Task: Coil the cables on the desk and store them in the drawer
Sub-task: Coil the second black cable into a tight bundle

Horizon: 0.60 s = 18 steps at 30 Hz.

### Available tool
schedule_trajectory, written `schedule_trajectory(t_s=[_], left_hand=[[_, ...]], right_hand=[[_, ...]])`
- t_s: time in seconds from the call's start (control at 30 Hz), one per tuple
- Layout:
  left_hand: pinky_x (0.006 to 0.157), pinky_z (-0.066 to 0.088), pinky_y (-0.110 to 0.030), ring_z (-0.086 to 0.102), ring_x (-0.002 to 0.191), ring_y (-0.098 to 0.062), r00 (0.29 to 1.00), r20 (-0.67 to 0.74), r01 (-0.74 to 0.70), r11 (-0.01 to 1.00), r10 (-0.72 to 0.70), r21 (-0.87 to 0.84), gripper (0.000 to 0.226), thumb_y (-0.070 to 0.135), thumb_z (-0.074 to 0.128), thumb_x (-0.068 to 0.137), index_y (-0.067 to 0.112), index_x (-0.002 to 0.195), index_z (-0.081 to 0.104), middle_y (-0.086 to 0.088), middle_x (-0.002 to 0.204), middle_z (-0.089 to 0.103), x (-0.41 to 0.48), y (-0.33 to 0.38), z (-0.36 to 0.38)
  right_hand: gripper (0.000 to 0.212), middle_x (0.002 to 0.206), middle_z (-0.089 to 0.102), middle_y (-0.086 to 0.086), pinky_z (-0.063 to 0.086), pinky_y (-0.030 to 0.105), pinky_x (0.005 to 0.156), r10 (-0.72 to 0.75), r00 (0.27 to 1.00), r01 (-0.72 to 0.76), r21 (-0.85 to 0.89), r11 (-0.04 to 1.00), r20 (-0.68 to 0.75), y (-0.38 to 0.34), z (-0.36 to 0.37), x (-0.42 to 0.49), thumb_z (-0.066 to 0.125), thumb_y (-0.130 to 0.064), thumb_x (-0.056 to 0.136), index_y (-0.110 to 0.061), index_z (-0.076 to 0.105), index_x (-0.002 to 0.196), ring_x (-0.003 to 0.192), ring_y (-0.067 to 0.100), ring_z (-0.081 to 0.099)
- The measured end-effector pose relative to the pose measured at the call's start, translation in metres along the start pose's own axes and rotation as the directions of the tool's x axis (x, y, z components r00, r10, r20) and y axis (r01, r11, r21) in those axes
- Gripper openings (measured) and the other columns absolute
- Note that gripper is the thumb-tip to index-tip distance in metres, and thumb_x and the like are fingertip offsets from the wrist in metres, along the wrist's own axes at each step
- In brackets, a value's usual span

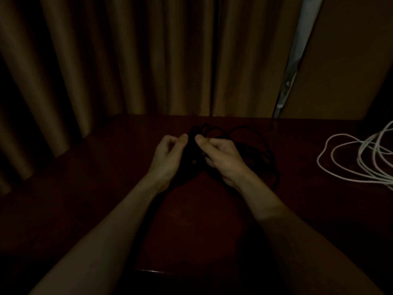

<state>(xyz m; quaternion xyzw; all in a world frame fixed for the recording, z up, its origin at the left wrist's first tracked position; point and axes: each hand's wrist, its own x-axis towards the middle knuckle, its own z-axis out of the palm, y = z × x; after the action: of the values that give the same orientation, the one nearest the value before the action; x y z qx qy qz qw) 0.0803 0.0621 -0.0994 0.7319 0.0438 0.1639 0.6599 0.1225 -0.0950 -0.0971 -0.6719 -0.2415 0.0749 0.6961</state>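
Head view showed both hands meeting over the dark glossy wooden bench (102, 188), with the thin black cable (191, 145) gathered in a bunch directly between them. The left hand (168, 154) had its fingers curled and its thumb against the bunch. The right hand (221, 156) was curled round it from the opposite side, so each appeared to hold it, though the dimness hid the exact grip. Slack loops of that cable trailed beyond and outward of the right hand, which I judged nearer for drawing them in. A loose white round cable (360, 158) lay well apart, farther out past the right hand, untouched. No drawer was visible
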Motion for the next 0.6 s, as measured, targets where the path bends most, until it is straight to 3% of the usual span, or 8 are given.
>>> schedule_trajectory(t_s=[0.03,0.1,0.2,0.3,0.4,0.6], left_hand=[[0.074,0.055,-0.03,0.072,0.088,-0.017,0.99,-0.081,-0.108,0.988,0.118,0.113,0.02,0.036,0.058,0.105,0.017,0.102,0.064,-0.002,0.098,0.073,0.002,-0.004,-0.001],[0.081,0.05,-0.018,0.066,0.096,0.0,0.969,-0.026,-0.23,0.942,0.244,0.246,0.009,0.023,0.067,0.1,0.02,0.107,0.062,0.007,0.106,0.069,0.002,-0.007,-0.003],[0.081,0.05,-0.01,0.063,0.104,0.008,0.954,0.148,-0.298,0.889,0.262,0.348,0.047,0.024,0.083,0.086,0.021,0.123,0.055,0.015,0.115,0.064,-0.002,-0.012,0.002],[0.079,0.049,-0.007,0.061,0.099,0.014,0.936,0.068,-0.342,0.843,0.346,0.416,0.046,0.032,0.086,0.083,0.021,0.117,0.057,0.018,0.107,0.064,0.002,-0.017,0.001],[0.088,0.054,-0.022,0.067,0.105,-0.006,0.948,0.091,-0.317,0.884,0.305,0.343,0.037,0.028,0.083,0.088,0.017,0.116,0.062,0.006,0.11,0.07,0.006,-0.019,-0.006],[0.071,0.059,-0.032,0.074,0.077,-0.023,0.983,0.176,-0.043,0.997,0.053,-0.064,0.016,0.019,0.07,0.097,0.006,0.103,0.068,-0.008,0.091,0.076,0.001,-0.001,-0.01]], right_hand=[[0.053,0.083,0.073,0.019,0.053,0.022,0.062,-0.009,0.999,0.007,-0.043,0.999,-0.048,0.001,0.002,0.0,0.065,-0.04,0.1,0.013,0.067,0.1,0.062,0.017,0.066],[0.052,0.077,0.068,0.013,0.052,0.028,0.066,-0.022,0.992,0.005,-0.13,0.992,-0.125,0.004,0.005,0.003,0.069,-0.044,0.097,0.006,0.063,0.083,0.067,0.019,0.064],[0.045,0.068,0.059,0.0,0.048,0.024,0.06,-0.012,0.977,-0.03,-0.194,0.981,-0.212,0.005,0.006,0.008,0.07,-0.05,0.093,-0.013,0.056,0.072,0.063,0.01,0.058],[0.045,0.059,0.052,-0.007,0.042,0.018,0.052,-0.022,0.984,-0.021,-0.234,0.972,-0.179,0.005,0.006,0.006,0.072,-0.05,0.092,-0.016,0.052,0.07,0.053,0.004,0.05],[0.043,0.06,0.05,-0.003,0.039,0.02,0.051,-0.047,0.993,0.018,-0.258,0.966,-0.107,0.007,0.002,0.006,0.073,-0.046,0.092,-0.011,0.055,0.075,0.054,0.007,0.046],[0.039,0.074,0.055,0.01,0.044,0.022,0.061,-0.007,0.999,0.013,-0.122,0.992,0.054,0.006,-0.016,0.007,0.072,-0.04,0.095,-0.001,0.065,0.088,0.061,0.015,0.052]])
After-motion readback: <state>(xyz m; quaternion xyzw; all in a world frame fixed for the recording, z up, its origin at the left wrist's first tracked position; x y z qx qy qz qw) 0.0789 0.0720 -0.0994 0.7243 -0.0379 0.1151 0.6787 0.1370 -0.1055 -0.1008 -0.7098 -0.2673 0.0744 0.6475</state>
